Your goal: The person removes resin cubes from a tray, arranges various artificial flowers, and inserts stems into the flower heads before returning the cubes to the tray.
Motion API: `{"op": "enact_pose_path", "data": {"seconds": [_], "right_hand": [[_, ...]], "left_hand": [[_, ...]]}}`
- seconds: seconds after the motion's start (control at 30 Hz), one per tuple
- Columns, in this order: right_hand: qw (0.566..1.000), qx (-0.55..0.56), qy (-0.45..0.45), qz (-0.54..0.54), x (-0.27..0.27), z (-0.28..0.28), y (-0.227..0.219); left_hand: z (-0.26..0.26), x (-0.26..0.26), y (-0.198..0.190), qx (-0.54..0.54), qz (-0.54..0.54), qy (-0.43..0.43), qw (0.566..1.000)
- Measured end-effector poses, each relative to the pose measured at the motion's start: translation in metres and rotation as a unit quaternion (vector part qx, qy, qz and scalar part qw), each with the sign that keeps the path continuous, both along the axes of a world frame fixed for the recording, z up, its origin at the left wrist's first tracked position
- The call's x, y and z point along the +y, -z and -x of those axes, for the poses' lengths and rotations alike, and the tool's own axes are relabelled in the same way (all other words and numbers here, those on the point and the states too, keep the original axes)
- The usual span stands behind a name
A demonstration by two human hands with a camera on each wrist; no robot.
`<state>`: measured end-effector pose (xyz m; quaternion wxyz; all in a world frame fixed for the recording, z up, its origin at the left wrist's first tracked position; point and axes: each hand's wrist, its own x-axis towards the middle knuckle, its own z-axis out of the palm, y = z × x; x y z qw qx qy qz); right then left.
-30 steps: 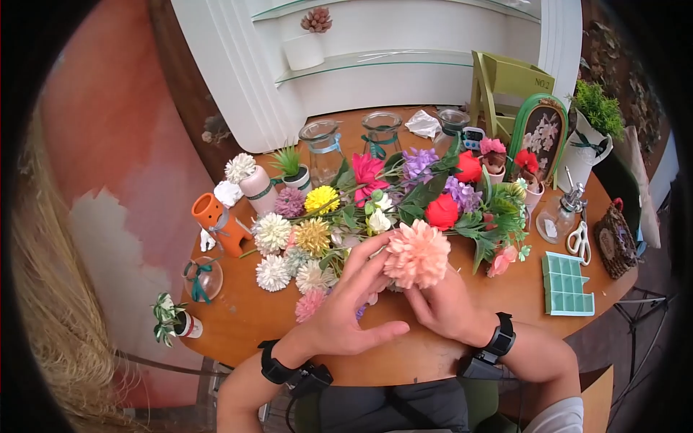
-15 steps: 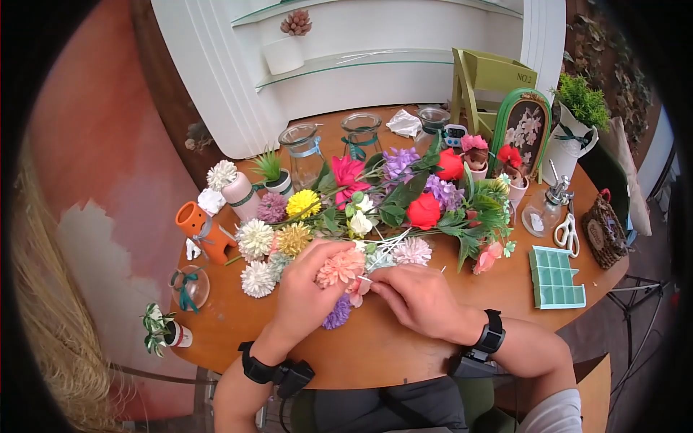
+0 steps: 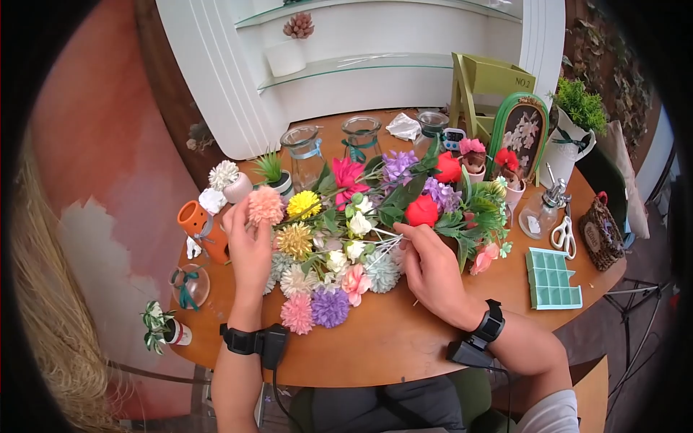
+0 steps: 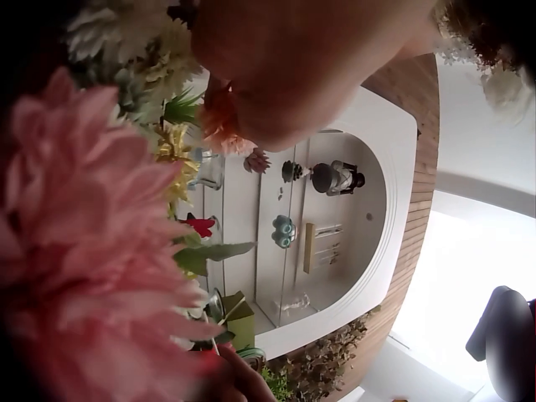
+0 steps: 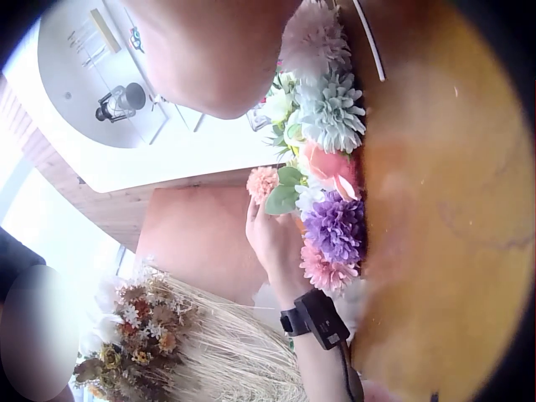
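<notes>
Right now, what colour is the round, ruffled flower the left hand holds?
A peach flower, clearest in the head view.

A white cabinet [image 3: 346,95] with glass shelves [image 3: 325,68] backs the wooden counter [image 3: 375,353]; a red and grey panel [image 3: 101,137] rises at left.

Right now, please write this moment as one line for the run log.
left hand: holds peach flower | right hand: holds white stems | other flowers: spread on table | scissors: untouched

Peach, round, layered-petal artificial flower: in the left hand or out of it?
In: the left hand holds the peach flower; head and right wrist views both show it at the fingertips.
</notes>
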<state>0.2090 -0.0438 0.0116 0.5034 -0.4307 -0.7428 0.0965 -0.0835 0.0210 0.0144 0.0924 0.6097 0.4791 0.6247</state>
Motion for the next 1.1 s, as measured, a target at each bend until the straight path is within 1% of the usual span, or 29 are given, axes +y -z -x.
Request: {"op": "enact_pose_path", "data": {"seconds": [0.03,0.07,0.13,0.2,0.27,0.33,0.37,0.43,0.47,0.53,0.6,0.63,0.67,0.7,0.73,0.8,0.83,0.87,0.93,1.0,1.07,1.1], "right_hand": [[1.000,-0.001,0.000,0.000,0.002,0.000,0.002],[1.000,-0.002,0.008,-0.001,0.003,0.000,0.003],[1.000,-0.002,0.015,0.000,0.004,0.000,0.005],[0.995,0.019,0.028,0.093,0.003,0.000,0.005],[0.996,0.028,0.027,0.080,0.005,0.000,0.008],[0.997,0.038,0.024,0.066,0.004,0.000,0.007],[0.997,0.025,0.027,0.067,0.002,0.000,0.003],[0.997,0.014,0.029,0.068,0.001,0.000,0.001],[0.998,0.008,0.031,0.059,0.000,0.000,0.001],[0.998,0.003,0.030,0.049,0.000,0.000,0.001],[0.997,-0.024,0.013,0.073,0.000,0.000,0.001],[0.997,-0.024,0.007,0.072,0.000,-0.001,0.001],[0.998,-0.037,-0.012,0.049,0.001,-0.002,0.002],[0.998,-0.048,-0.032,0.025,0.002,-0.002,0.002],[0.998,-0.046,-0.041,0.023,0.002,0.000,0.001],[0.998,-0.005,-0.028,0.058,0.000,0.002,0.000],[0.998,-0.012,-0.029,0.051,0.002,0.001,0.003],[0.998,-0.011,-0.036,0.050,0.003,0.001,0.003],[1.000,-0.012,-0.014,0.014,0.005,0.002,0.004],[1.000,-0.015,-0.020,0.000,0.004,0.002,0.004],[0.999,-0.002,-0.023,0.040,0.001,0.002,0.001],[0.999,-0.001,-0.024,0.039,0.000,0.003,0.000]], "left_hand": [[-0.002,-0.001,0.000,0.026,0.024,-0.014,0.999],[-0.005,-0.003,-0.001,0.026,0.024,-0.014,0.999],[-0.008,-0.009,-0.007,0.088,0.026,-0.065,0.994],[-0.009,-0.012,-0.010,0.070,0.038,-0.076,0.994],[-0.006,-0.012,-0.010,0.051,0.049,-0.088,0.994],[-0.002,-0.009,-0.011,0.122,0.007,-0.100,0.988],[-0.002,-0.008,-0.011,0.122,0.007,-0.100,0.987],[-0.002,-0.007,-0.013,0.169,-0.045,-0.092,0.980],[-0.003,-0.008,-0.014,0.169,-0.045,-0.093,0.980],[-0.009,-0.013,-0.016,0.175,0.080,0.013,0.981],[-0.008,-0.007,-0.006,0.186,0.079,0.002,0.979],[-0.008,-0.006,-0.004,0.188,0.045,-0.009,0.981],[-0.007,-0.005,-0.005,0.192,0.009,-0.021,0.981],[-0.007,-0.007,-0.009,0.189,0.003,-0.038,0.981],[-0.005,-0.007,-0.010,0.191,0.003,-0.048,0.980],[0.002,-0.003,-0.011,0.200,-0.043,-0.104,0.973],[0.008,0.000,-0.008,0.186,-0.008,-0.119,0.975],[0.013,0.004,-0.005,0.187,-0.008,-0.126,0.974],[0.021,0.012,0.000,0.189,-0.040,-0.148,0.970],[0.027,0.015,0.002,0.195,-0.022,-0.142,0.970],[0.025,0.017,0.004,0.169,0.008,-0.118,0.978],[0.025,0.016,0.001,0.161,0.023,-0.115,0.980]]}}
